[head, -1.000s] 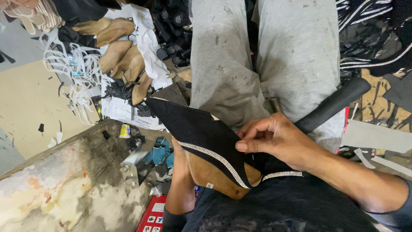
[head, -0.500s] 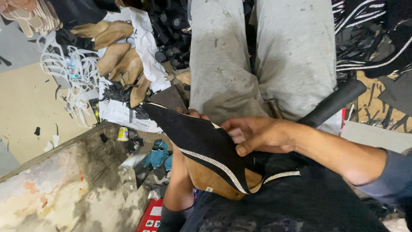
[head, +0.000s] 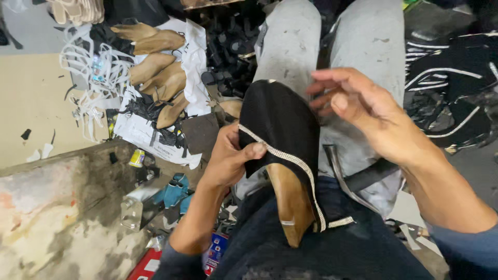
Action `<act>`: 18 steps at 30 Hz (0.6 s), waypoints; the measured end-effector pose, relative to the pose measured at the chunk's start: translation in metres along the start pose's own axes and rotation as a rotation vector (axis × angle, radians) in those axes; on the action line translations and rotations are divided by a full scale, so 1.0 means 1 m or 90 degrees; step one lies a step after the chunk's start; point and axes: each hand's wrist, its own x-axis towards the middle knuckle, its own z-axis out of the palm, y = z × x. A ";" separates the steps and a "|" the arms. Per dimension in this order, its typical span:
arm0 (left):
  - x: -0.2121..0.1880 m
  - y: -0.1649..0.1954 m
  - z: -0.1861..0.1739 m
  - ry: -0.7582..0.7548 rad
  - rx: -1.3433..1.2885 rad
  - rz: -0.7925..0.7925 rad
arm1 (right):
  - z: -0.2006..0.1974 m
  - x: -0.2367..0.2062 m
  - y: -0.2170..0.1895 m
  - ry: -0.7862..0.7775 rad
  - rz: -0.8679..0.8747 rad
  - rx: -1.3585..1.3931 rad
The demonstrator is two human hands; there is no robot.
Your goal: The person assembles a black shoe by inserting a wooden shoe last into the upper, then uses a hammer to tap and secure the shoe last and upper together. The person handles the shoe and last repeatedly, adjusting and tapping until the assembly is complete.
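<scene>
The left hand [head: 228,158] is pinching the black shoe upper [head: 282,129] at its edge, thumb pressing on the pale studded trim [head: 290,158] while the fingers are curling behind the fabric. The upper is sitting over a tan wooden last [head: 289,199], whose heel end is pointing down below the grip. The right hand [head: 363,111] is hovering just beside the upper's far edge, fingers spread and loosely bent, gripping nothing.
</scene>
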 end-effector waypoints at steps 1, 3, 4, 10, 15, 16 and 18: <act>0.006 0.008 0.015 0.003 0.053 -0.019 | 0.000 0.002 -0.016 0.028 -0.036 -0.090; 0.015 0.024 0.047 0.001 0.219 -0.044 | 0.008 0.011 -0.044 0.096 -0.120 -0.279; 0.017 0.031 0.062 0.003 0.303 -0.054 | 0.016 0.015 -0.056 0.124 -0.147 -0.347; 0.000 0.040 0.106 0.016 0.289 0.020 | 0.057 0.028 -0.070 0.243 -0.078 -0.548; -0.017 -0.012 0.088 0.083 0.140 0.045 | 0.049 0.025 -0.045 0.249 -0.096 -0.446; -0.022 -0.021 0.082 0.088 0.096 -0.010 | 0.047 0.025 -0.040 0.247 -0.094 -0.445; -0.034 -0.035 0.073 0.083 0.060 -0.081 | 0.043 0.023 -0.033 0.243 -0.087 -0.444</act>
